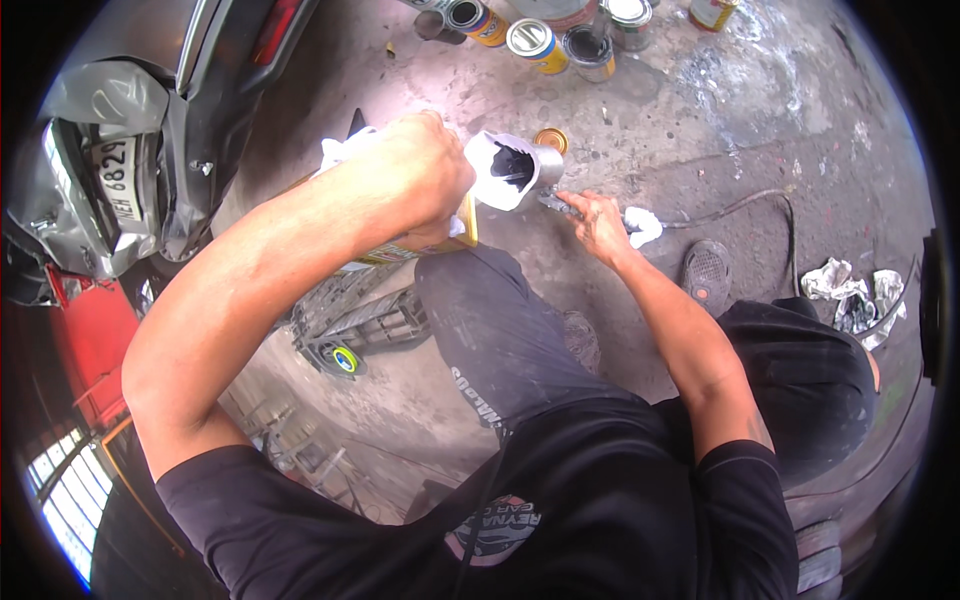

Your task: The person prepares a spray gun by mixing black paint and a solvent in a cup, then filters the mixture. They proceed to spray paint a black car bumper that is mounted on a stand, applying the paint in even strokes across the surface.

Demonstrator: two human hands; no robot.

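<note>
Silver cup (549,168), a white paper cone (486,186) at its mouth, sits just right of a yellow-edged tin (469,224), the right hand (602,226) with fingers curled around a metal part (553,202) beside it, the left hand (432,165) gripping the tin.

A car (185,150) stands at the upper left, with cans (551,60) along the top. Above centre, a cup (549,168) sits between the left hand (435,175) and the right hand (602,226), a lid (551,140) just above it. Farther right, a hose (745,207) runs above a shoe (708,275).
</note>
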